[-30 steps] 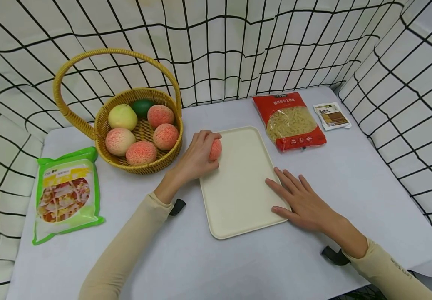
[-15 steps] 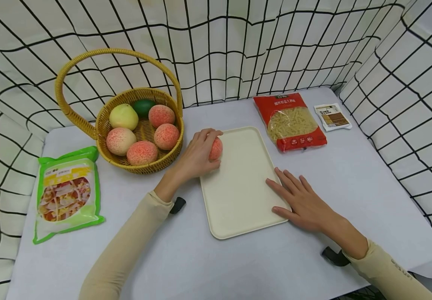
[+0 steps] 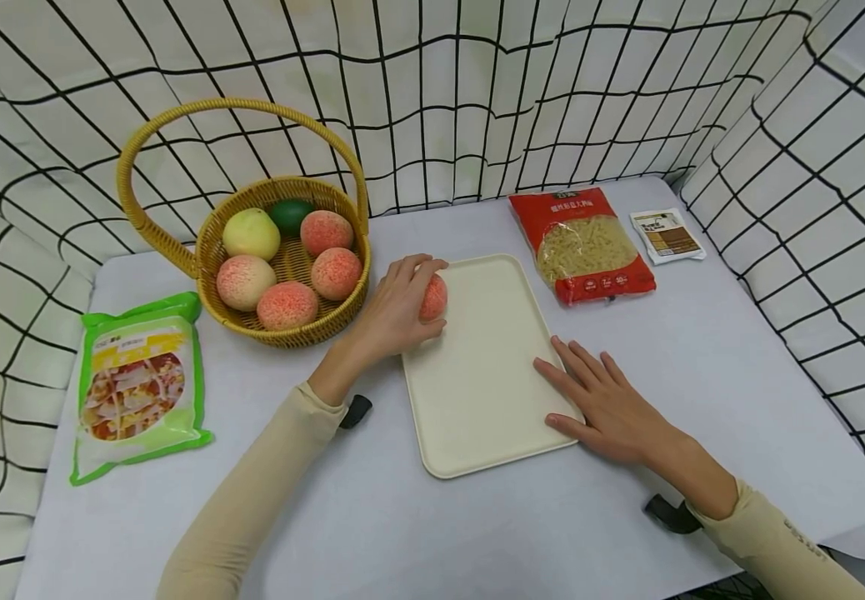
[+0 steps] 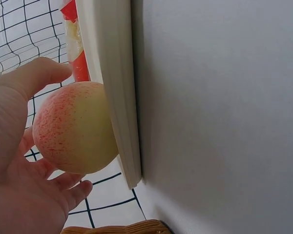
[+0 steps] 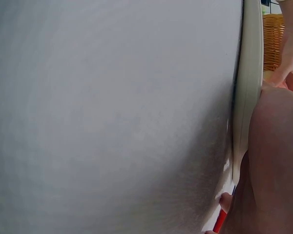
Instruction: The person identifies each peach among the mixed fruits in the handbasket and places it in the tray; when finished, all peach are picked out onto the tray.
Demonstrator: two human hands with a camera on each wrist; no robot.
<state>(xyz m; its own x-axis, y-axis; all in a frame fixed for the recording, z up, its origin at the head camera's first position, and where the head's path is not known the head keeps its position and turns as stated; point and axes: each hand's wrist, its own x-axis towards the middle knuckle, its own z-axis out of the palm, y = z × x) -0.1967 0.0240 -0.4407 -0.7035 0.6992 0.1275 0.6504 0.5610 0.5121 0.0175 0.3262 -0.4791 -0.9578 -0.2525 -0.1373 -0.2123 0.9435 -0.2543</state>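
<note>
A peach [image 3: 434, 298] is set on the tray [image 3: 488, 383], near its far left corner, and loosely encircled by the curled left hand [image 3: 397, 315]. The tray's right edge is touched by the right hand [image 3: 607, 410], its fingers spread. One piece appears placed but not released; six fruits [image 3: 287, 306] are left in the basket [image 3: 293, 338].
</note>
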